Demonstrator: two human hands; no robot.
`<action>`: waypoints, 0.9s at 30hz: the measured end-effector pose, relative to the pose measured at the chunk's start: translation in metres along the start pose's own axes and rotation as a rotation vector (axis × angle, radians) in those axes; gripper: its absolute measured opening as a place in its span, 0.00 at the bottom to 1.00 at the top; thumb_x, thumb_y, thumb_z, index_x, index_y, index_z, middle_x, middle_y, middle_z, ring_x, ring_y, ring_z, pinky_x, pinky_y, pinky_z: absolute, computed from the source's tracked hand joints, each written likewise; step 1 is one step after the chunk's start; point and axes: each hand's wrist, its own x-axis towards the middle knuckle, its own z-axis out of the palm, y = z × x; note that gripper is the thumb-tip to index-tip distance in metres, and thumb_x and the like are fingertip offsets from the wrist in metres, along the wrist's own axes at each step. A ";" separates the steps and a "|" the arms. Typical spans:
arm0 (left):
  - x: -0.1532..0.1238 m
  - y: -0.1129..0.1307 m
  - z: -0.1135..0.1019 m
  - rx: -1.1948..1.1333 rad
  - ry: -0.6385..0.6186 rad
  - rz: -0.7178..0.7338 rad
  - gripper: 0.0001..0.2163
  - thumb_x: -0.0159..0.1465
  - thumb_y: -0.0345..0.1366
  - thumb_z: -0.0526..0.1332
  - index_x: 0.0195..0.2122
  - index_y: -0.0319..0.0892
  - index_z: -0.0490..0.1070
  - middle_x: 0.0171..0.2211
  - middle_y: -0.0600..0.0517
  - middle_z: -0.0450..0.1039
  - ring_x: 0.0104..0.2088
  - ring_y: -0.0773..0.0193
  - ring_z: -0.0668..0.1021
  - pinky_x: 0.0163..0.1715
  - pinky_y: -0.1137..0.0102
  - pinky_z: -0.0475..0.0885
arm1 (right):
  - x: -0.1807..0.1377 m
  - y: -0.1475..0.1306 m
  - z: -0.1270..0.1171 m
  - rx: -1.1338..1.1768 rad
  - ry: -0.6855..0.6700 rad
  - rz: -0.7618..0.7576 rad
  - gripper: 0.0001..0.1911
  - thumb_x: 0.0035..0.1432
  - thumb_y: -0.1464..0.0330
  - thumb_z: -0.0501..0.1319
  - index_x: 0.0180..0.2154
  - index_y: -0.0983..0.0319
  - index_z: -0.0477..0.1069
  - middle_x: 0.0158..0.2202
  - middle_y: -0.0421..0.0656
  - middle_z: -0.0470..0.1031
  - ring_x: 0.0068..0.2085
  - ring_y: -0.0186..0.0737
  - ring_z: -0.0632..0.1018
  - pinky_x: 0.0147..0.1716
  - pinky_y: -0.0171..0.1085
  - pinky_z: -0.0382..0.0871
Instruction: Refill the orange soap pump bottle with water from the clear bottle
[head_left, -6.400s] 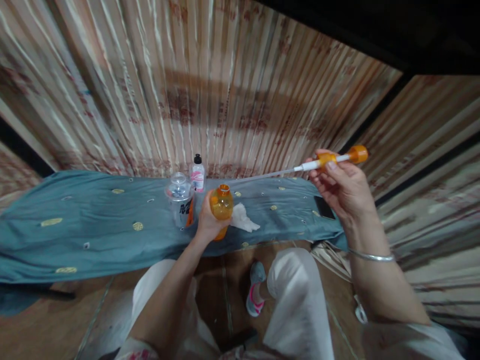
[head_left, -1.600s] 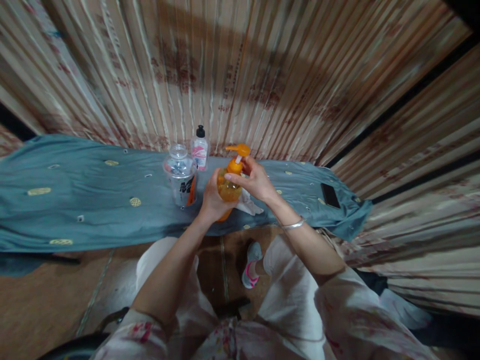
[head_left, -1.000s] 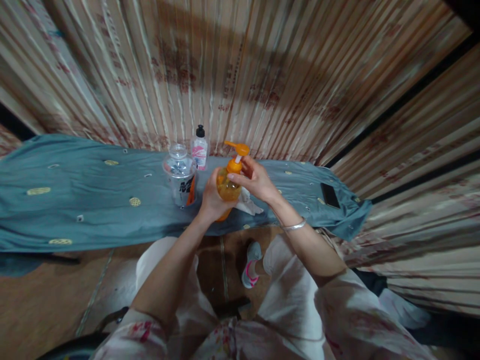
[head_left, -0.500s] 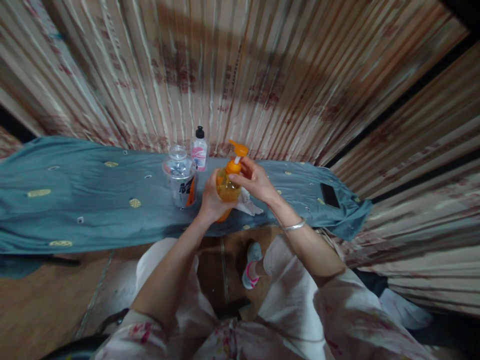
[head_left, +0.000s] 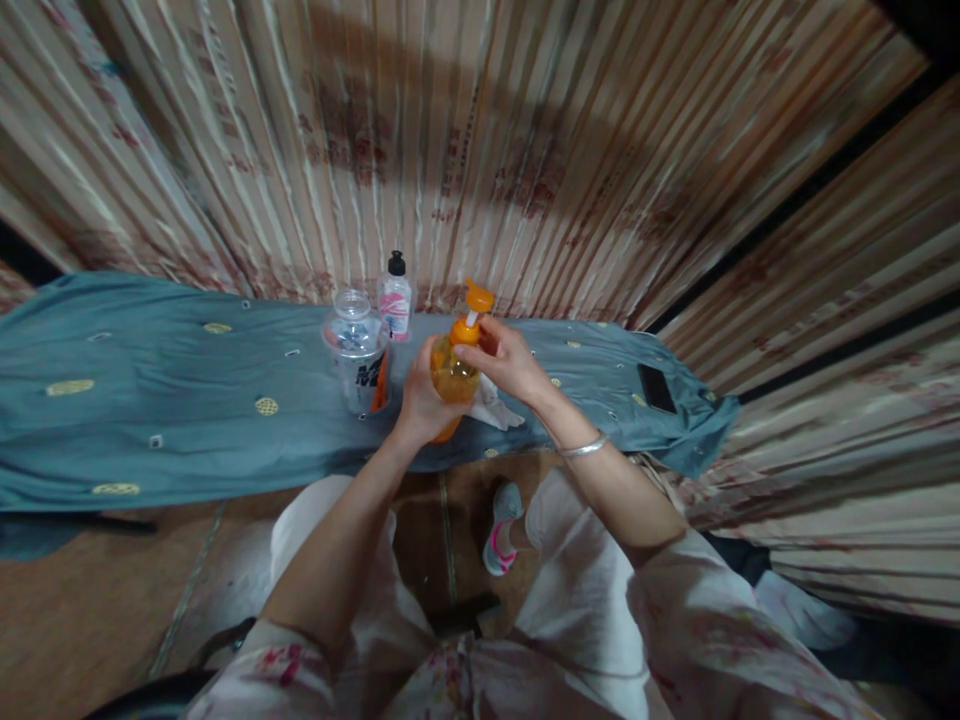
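A clear pump bottle (head_left: pixel 454 380) of amber liquid, with an orange pump head (head_left: pixel 478 298), is held near the table's front edge. My left hand (head_left: pixel 424 398) wraps round the bottle's body from the left. The fingers of my right hand (head_left: pixel 508 362) close on its orange collar (head_left: pixel 465 331), just under the raised pump; some fingertips are hidden behind it. Left of the bottle stands a clear plastic cup (head_left: pixel 361 375) with black and orange print, a clear open-necked container (head_left: pixel 351 308) at its top. Behind them is a small bottle (head_left: pixel 396 303) with a black cap and pink label.
A blue-green cloth (head_left: pixel 187 390) with yellow patterns covers the long table. White crumpled tissue (head_left: pixel 496 408) lies just right of the bottle. A black phone (head_left: pixel 657 388) rests near the right end. Pleated curtains (head_left: pixel 450 150) hang behind and to the right.
The pump head has turned slightly, its spout now pointing more away from me. Both hands keep their hold on the bottle, and the whole view has shifted a little.
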 end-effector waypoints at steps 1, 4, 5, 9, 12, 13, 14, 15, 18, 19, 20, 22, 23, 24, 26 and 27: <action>0.000 0.000 0.000 0.010 0.002 -0.005 0.43 0.42 0.36 0.77 0.58 0.46 0.59 0.51 0.46 0.74 0.52 0.45 0.79 0.53 0.51 0.76 | 0.000 0.000 0.001 0.001 0.014 0.010 0.25 0.45 0.50 0.73 0.38 0.57 0.69 0.38 0.40 0.78 0.45 0.46 0.80 0.51 0.47 0.75; 0.000 -0.002 0.001 0.025 -0.001 -0.001 0.42 0.42 0.37 0.77 0.58 0.45 0.60 0.52 0.45 0.74 0.53 0.45 0.79 0.53 0.51 0.76 | 0.001 0.001 0.004 0.047 0.060 0.042 0.30 0.40 0.49 0.76 0.38 0.57 0.68 0.39 0.41 0.79 0.46 0.46 0.81 0.51 0.46 0.76; 0.000 -0.003 0.001 0.023 -0.003 0.002 0.41 0.42 0.37 0.77 0.57 0.46 0.60 0.52 0.46 0.74 0.52 0.45 0.79 0.52 0.51 0.76 | 0.001 0.000 0.005 0.064 0.065 0.047 0.32 0.38 0.49 0.76 0.39 0.57 0.68 0.40 0.41 0.79 0.47 0.47 0.81 0.52 0.46 0.76; 0.000 -0.005 0.002 0.002 -0.002 0.011 0.41 0.44 0.37 0.77 0.58 0.46 0.59 0.54 0.45 0.73 0.54 0.46 0.78 0.54 0.51 0.75 | 0.000 -0.002 0.004 0.096 0.023 0.016 0.35 0.39 0.48 0.76 0.44 0.55 0.69 0.44 0.41 0.79 0.51 0.46 0.80 0.55 0.45 0.75; 0.000 -0.007 0.002 -0.010 -0.010 0.005 0.43 0.43 0.37 0.77 0.59 0.46 0.58 0.54 0.45 0.73 0.55 0.45 0.78 0.56 0.49 0.74 | 0.000 -0.001 0.004 0.050 0.024 -0.006 0.30 0.43 0.45 0.73 0.41 0.56 0.69 0.40 0.41 0.79 0.47 0.45 0.80 0.53 0.45 0.75; 0.000 -0.007 0.002 -0.011 -0.013 0.003 0.44 0.42 0.36 0.77 0.59 0.46 0.58 0.54 0.45 0.73 0.55 0.44 0.78 0.56 0.49 0.75 | 0.000 -0.001 0.004 0.037 0.045 -0.004 0.30 0.44 0.45 0.72 0.39 0.56 0.69 0.39 0.41 0.79 0.45 0.45 0.81 0.51 0.45 0.76; 0.000 -0.007 0.002 -0.012 -0.015 0.002 0.43 0.42 0.35 0.77 0.59 0.46 0.58 0.53 0.45 0.73 0.54 0.44 0.78 0.56 0.49 0.75 | 0.000 0.000 0.005 0.030 0.073 0.002 0.29 0.43 0.45 0.73 0.38 0.56 0.68 0.38 0.41 0.78 0.44 0.45 0.81 0.50 0.45 0.76; 0.000 -0.007 0.002 -0.011 -0.016 0.001 0.43 0.42 0.34 0.77 0.58 0.47 0.59 0.53 0.45 0.73 0.54 0.44 0.78 0.55 0.49 0.75 | 0.000 0.000 0.006 0.030 0.104 0.009 0.30 0.42 0.45 0.74 0.37 0.56 0.67 0.38 0.41 0.78 0.44 0.45 0.81 0.50 0.45 0.77; 0.000 -0.004 0.002 0.000 -0.017 -0.009 0.42 0.42 0.32 0.76 0.57 0.47 0.60 0.52 0.46 0.74 0.53 0.45 0.79 0.54 0.49 0.76 | 0.000 -0.001 0.007 0.066 0.139 0.007 0.33 0.37 0.48 0.77 0.39 0.56 0.65 0.42 0.43 0.78 0.47 0.47 0.81 0.52 0.46 0.76; 0.000 -0.003 0.001 0.005 -0.015 -0.013 0.42 0.42 0.32 0.76 0.57 0.46 0.60 0.51 0.46 0.74 0.53 0.44 0.79 0.54 0.49 0.76 | 0.000 -0.002 0.007 0.082 0.124 -0.004 0.34 0.37 0.48 0.77 0.41 0.55 0.66 0.44 0.43 0.78 0.49 0.47 0.80 0.53 0.46 0.76; 0.000 -0.002 0.001 0.008 -0.014 -0.015 0.42 0.42 0.32 0.77 0.58 0.46 0.59 0.51 0.46 0.74 0.53 0.44 0.79 0.53 0.50 0.77 | 0.000 -0.003 0.005 0.092 0.099 -0.015 0.34 0.38 0.48 0.77 0.42 0.55 0.66 0.45 0.43 0.78 0.50 0.47 0.80 0.55 0.46 0.75; 0.001 -0.001 0.000 0.010 -0.014 -0.009 0.42 0.42 0.33 0.77 0.58 0.45 0.60 0.51 0.47 0.74 0.52 0.45 0.80 0.52 0.50 0.77 | 0.000 -0.004 0.002 0.081 0.041 -0.026 0.33 0.42 0.47 0.75 0.44 0.54 0.68 0.46 0.43 0.78 0.52 0.47 0.79 0.57 0.47 0.73; 0.001 -0.001 0.000 0.011 -0.014 -0.006 0.42 0.41 0.33 0.77 0.57 0.45 0.60 0.51 0.47 0.74 0.52 0.45 0.80 0.52 0.50 0.77 | 0.000 -0.005 0.000 0.061 0.021 -0.023 0.31 0.43 0.46 0.74 0.43 0.54 0.69 0.45 0.42 0.78 0.52 0.47 0.79 0.57 0.48 0.73; 0.001 -0.001 0.001 0.013 -0.011 -0.004 0.42 0.41 0.33 0.77 0.57 0.45 0.60 0.51 0.46 0.74 0.52 0.45 0.79 0.53 0.50 0.77 | 0.001 -0.005 -0.001 0.040 0.012 -0.016 0.30 0.44 0.46 0.73 0.42 0.54 0.69 0.44 0.42 0.79 0.51 0.48 0.79 0.57 0.48 0.73; 0.001 -0.003 0.002 0.014 -0.006 -0.004 0.43 0.41 0.34 0.77 0.58 0.45 0.60 0.53 0.46 0.73 0.53 0.44 0.79 0.54 0.49 0.76 | 0.001 -0.003 -0.001 0.010 0.028 0.005 0.30 0.43 0.44 0.73 0.39 0.55 0.69 0.42 0.43 0.79 0.50 0.48 0.79 0.56 0.49 0.74; 0.001 -0.004 0.002 0.011 -0.004 -0.003 0.44 0.41 0.35 0.78 0.59 0.46 0.60 0.54 0.45 0.73 0.54 0.43 0.78 0.55 0.48 0.75 | 0.002 -0.002 -0.001 0.003 0.047 0.014 0.31 0.42 0.44 0.73 0.39 0.56 0.68 0.41 0.43 0.79 0.49 0.48 0.80 0.55 0.49 0.75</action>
